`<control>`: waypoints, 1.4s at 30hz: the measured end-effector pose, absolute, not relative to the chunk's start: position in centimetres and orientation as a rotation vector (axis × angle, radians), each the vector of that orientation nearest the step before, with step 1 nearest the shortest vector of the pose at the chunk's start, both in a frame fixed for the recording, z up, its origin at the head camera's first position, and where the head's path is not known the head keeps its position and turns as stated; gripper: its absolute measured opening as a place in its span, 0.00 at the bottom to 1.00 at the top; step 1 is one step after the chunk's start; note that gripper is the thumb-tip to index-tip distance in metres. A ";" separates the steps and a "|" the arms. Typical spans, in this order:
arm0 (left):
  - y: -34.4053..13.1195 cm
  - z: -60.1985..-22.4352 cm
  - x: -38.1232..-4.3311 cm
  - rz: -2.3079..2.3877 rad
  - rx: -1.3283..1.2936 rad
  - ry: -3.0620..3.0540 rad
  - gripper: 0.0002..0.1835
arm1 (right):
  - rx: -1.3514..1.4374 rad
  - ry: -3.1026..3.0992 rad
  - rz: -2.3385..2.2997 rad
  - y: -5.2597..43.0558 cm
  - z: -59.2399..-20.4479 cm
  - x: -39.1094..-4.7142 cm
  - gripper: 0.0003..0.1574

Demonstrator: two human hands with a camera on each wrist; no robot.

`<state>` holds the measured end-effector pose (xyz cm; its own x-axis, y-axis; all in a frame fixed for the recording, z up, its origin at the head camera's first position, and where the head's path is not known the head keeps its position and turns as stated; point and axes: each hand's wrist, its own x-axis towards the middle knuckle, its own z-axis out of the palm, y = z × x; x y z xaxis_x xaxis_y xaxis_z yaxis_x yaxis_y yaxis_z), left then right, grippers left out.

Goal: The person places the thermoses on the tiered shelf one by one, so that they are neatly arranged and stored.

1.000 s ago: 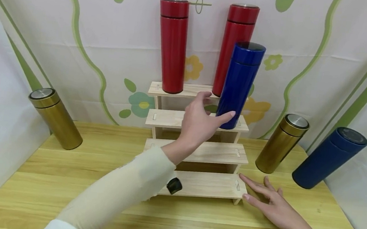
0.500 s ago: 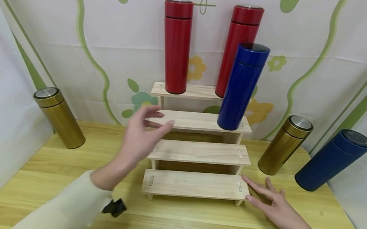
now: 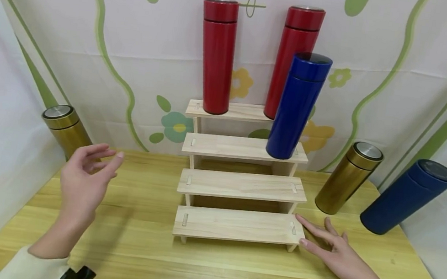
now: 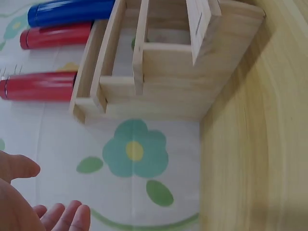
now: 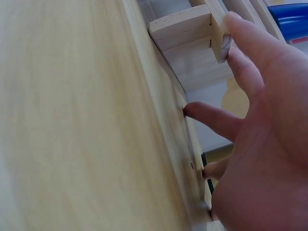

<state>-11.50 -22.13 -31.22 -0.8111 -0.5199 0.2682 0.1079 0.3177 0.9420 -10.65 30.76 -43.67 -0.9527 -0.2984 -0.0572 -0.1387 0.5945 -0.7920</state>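
Observation:
My left hand [image 3: 85, 183] hovers over the left part of the table, fingers loosely bent and holding nothing. It partly covers a gold thermos bottle [image 3: 68, 133] standing behind it. My right hand [image 3: 339, 254] touches the right end of the lowest step of a wooden tiered stand [image 3: 234, 226], its fingers spread. Two red thermos bottles, one on the left [image 3: 217, 60] and one on the right [image 3: 296, 46], stand upright on the top step. A bright blue thermos bottle [image 3: 299, 106] stands at the right end of the step below, partly hiding the right red one.
At the table's right side stand another gold thermos bottle [image 3: 347, 179] and a dark blue thermos bottle [image 3: 407, 197]. A white flowered cloth [image 3: 169, 36] hangs behind the stand. The wooden table [image 3: 200, 275] runs in front of it.
My left hand has come away from the bright blue thermos bottle and swung left and down, to in front of the left gold one. The right hand stays at the stand's lowest step.

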 end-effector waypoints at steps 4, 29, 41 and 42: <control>-23.8 -31.7 -11.4 -1.640 0.380 -1.878 0.19 | -0.357 2.636 -1.286 30.8 -43.7 -10.6 0.35; -29.5 -33.2 -12.8 -1.609 0.701 -1.660 0.28 | -0.375 2.646 -1.283 30.7 -43.7 -10.6 0.34; -30.8 -33.6 -15.0 -1.554 0.895 -1.807 0.42 | -0.356 2.621 -1.289 30.6 -43.6 -10.5 0.35; -30.9 -33.6 -15.1 -1.553 0.909 -1.829 0.43 | -0.356 2.620 -1.290 30.6 -43.5 -10.6 0.35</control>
<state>-15.11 -30.90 -33.59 -0.6080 -0.7939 -0.0065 -0.1350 0.0953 0.9862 -10.55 30.61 -43.53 -0.9511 -0.3004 -0.0718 -0.1263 0.5903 -0.7972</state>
